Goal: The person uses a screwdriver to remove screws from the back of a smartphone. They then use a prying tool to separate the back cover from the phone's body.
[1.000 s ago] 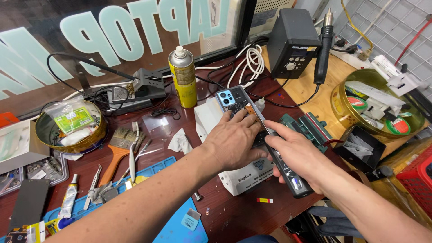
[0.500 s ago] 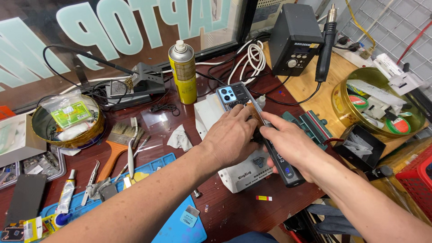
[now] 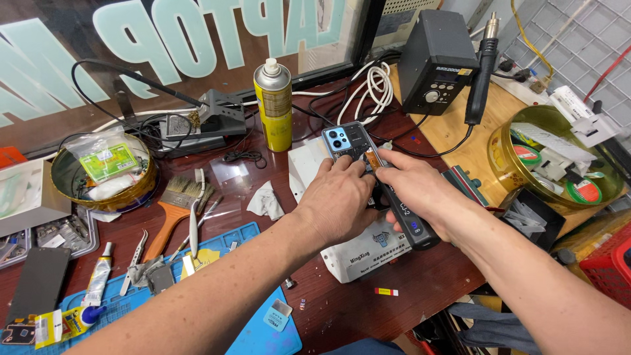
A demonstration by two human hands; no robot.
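Observation:
An opened phone (image 3: 346, 141) with a blue camera block lies on a white pad (image 3: 368, 253) in the middle of the bench. My left hand (image 3: 335, 204) presses flat on the phone's lower part, fingers pointing at the exposed insides. My right hand (image 3: 417, 190) grips a black pen-shaped electric screwdriver (image 3: 409, 220), its tip (image 3: 376, 163) down on the phone near a small orange part.
A yellow spray can (image 3: 274, 105) stands behind the phone. A black hot-air station (image 3: 437, 62) with its wand (image 3: 480, 79) is at the back right, a brass bowl (image 3: 499, 141) of parts to the right. Left: brush (image 3: 174, 210), tweezers, blue mat (image 3: 259, 335), another bowl (image 3: 131, 190).
The screwdriver tip has shifted up the phone toward the orange part, and my right hand has moved with it. The left hand stays pressed on the phone.

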